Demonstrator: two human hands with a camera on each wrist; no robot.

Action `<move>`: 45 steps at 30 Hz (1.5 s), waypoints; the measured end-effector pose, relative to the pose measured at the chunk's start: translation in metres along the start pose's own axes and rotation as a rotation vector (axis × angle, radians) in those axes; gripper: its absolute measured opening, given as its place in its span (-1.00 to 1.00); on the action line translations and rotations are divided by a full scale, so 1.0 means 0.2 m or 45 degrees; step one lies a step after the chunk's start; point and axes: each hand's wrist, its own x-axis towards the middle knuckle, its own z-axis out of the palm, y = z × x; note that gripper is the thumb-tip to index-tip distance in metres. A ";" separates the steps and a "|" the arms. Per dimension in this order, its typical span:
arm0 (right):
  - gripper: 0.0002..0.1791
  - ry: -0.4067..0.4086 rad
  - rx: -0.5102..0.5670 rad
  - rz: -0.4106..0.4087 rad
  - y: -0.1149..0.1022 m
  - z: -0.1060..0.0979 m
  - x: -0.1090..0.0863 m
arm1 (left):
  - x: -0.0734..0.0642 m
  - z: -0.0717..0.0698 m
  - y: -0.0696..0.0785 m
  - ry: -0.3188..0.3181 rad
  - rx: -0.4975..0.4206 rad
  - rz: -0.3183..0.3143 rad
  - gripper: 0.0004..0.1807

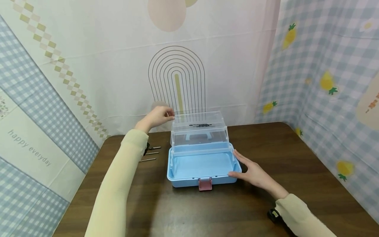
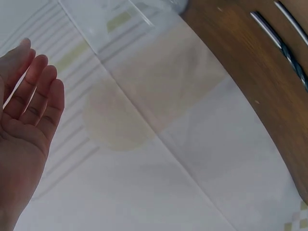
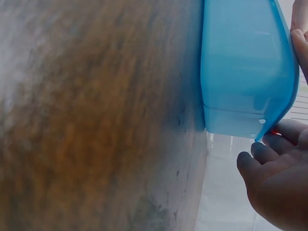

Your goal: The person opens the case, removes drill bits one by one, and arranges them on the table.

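Observation:
A light blue plastic storage box [image 1: 204, 164] stands unfolded on the table, its clear tiered trays [image 1: 198, 131] raised at the back and a pink latch [image 1: 205, 184] hanging at the front. Several dark drill bits [image 1: 202, 125] lie in an upper tray. My left hand [image 1: 155, 117] hovers by that tray's upper left corner, fingers loosely bent; nothing shows in it in the left wrist view. At the box's right end rests my right hand [image 1: 251, 171], its thumb on the front rim and extended fingers along the side. The right wrist view shows those fingertips touching the box's blue rim [image 3: 276, 120].
Drill bits [image 1: 152, 153] lie in a row on the brown wooden table [image 1: 189, 210], left of the box and partly behind my left sleeve [image 1: 118, 184]. A patterned cloth [image 1: 237, 65] hangs behind the table and along its sides.

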 end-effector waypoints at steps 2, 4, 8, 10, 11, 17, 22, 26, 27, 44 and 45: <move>0.11 -0.002 0.006 -0.008 0.00 0.00 0.00 | 0.02 0.02 0.02 -0.012 -0.007 -0.004 -0.88; 0.10 -0.001 0.013 -0.014 0.00 0.01 0.00 | 0.05 0.04 0.05 -0.026 -0.014 -0.002 -0.89; 0.10 0.003 0.021 -0.021 0.01 0.02 0.00 | 0.09 0.07 0.10 -0.039 -0.021 0.025 -0.91; 0.10 0.008 0.018 -0.020 0.01 0.02 0.00 | 0.11 0.08 0.13 -0.045 -0.025 0.035 -0.91; 0.10 0.009 0.017 -0.019 0.01 0.01 0.00 | 0.12 0.09 0.14 -0.045 -0.025 0.037 -0.91; 0.11 0.015 0.008 -0.014 0.01 0.00 0.00 | 0.17 0.12 0.21 -0.047 -0.050 0.031 -0.90; 0.10 0.012 0.006 -0.003 0.01 -0.01 0.00 | 0.21 0.16 0.25 -0.083 -0.050 0.037 -0.86; 0.10 0.012 0.000 0.006 0.01 0.00 0.00 | 0.24 0.18 0.28 -0.077 -0.064 0.057 -0.82; 0.10 0.013 0.000 0.004 0.01 0.00 0.00 | 0.24 0.18 0.29 -0.076 -0.070 0.064 -0.81; 0.10 0.015 0.013 0.000 0.01 0.01 0.01 | 0.29 0.34 0.28 -0.200 -0.029 0.066 -0.80; 0.10 0.015 0.015 -0.001 0.01 0.01 0.01 | 0.30 0.35 0.28 -0.207 -0.019 0.067 -0.79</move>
